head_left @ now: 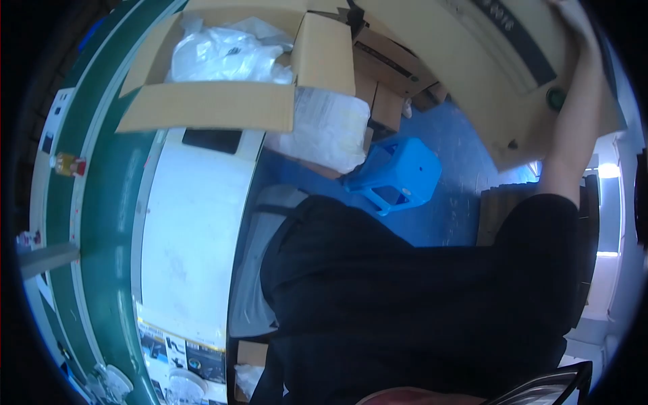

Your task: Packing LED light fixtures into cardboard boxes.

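My right arm reaches up along the right side, and my right hand (574, 15) is at the top edge, gripping the rim of a large brown cardboard box (486, 88). The box is tilted and raised at the upper right, with a dark printed band and a green round mark on it. My fingers are partly cut off by the frame. My left hand is out of view. An open cardboard carton (209, 108) stands at the upper left, holding a crumpled white plastic bag (229, 54). Beside it is a white wrapped bundle (324, 128).
A blue plastic stool (405, 172) stands on the blue floor (459, 145). A white worktop (192, 229) runs alongside a green conveyor belt (108, 250) at the left. More cartons (385, 61) lie behind the open one; stacked brown cardboard (496, 216) is at the right.
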### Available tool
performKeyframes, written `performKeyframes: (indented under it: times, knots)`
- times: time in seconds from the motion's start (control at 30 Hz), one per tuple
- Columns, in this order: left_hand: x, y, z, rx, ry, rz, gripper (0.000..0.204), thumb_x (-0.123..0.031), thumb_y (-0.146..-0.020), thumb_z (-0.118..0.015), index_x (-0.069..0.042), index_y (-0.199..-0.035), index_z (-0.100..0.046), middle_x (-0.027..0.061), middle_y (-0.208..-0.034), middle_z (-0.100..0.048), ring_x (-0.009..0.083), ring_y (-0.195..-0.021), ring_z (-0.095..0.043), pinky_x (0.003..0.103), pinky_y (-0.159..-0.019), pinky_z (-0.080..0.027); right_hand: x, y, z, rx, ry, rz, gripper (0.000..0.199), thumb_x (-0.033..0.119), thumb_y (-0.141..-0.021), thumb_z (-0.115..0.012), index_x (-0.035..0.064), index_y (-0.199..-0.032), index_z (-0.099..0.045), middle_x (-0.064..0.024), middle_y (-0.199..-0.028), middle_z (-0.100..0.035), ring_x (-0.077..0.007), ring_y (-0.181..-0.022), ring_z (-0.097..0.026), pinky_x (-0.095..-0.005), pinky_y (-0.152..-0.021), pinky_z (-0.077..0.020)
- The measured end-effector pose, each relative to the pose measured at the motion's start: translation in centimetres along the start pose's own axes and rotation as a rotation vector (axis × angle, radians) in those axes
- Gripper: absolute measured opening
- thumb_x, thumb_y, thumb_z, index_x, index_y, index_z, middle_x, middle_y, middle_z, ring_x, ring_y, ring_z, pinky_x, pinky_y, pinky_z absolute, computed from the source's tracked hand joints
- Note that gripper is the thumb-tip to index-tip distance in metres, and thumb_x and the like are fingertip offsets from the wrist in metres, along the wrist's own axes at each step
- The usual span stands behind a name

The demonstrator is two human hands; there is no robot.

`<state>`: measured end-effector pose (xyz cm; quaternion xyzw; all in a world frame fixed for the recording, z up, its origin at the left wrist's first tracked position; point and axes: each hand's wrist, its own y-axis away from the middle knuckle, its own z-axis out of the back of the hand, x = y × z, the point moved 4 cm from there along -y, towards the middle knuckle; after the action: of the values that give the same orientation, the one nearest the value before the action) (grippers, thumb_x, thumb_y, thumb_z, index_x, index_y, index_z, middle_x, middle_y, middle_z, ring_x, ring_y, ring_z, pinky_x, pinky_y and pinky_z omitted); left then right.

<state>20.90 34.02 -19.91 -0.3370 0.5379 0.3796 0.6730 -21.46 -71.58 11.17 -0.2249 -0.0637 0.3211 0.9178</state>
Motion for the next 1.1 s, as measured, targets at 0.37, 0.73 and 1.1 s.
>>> performKeyframes:
  times: [0.37, 0.73, 1.1]
  knots:
    - [3.6, -9.2, -11.3, 0.108, 0.157, 0.091, 0.049, -0.038, -0.107, -0.035, -0.003, -0.133, -0.057, 0.0187, -0.141, -0.055, 0.0302, -0.131, -0.052, 0.048, -0.109, -0.039, -26.9, 4.1, -24.7, 0.326, 0.009, -0.335, 0.034, 0.028, -0.076, -0.084, -0.0001, -0.091, -0.075, -0.0139, -0.077, -0.073, -0.0216, -0.072, -0.070, -0.0373, -0.068, -0.0522]
    - [8.5, 5.2, -24.3, -0.450, -0.204, 0.326, 0.064, -0.049, -0.104, -0.035, 0.001, -0.145, -0.042, 0.0214, -0.151, -0.043, 0.0338, -0.142, -0.038, 0.048, -0.114, -0.032, -25.2, 3.3, -53.4, 0.473, 0.069, -0.237, 0.032, 0.030, -0.082, -0.077, 0.0037, -0.098, -0.072, -0.0218, -0.095, -0.072, -0.0389, -0.095, -0.069, -0.0466, -0.080, -0.0521]
    - [4.9, 13.5, -37.9, -0.675, -0.319, 0.700, 0.058, -0.054, -0.107, -0.030, -0.006, -0.125, -0.059, 0.0084, -0.141, -0.057, 0.0213, -0.135, -0.048, 0.042, -0.113, -0.030, -20.6, 9.7, -72.8, 0.529, 0.221, -0.235, 0.025, 0.031, -0.090, -0.067, 0.0149, -0.108, -0.072, -0.0155, -0.107, -0.072, -0.0363, -0.103, -0.069, -0.0489, -0.084, -0.0558]
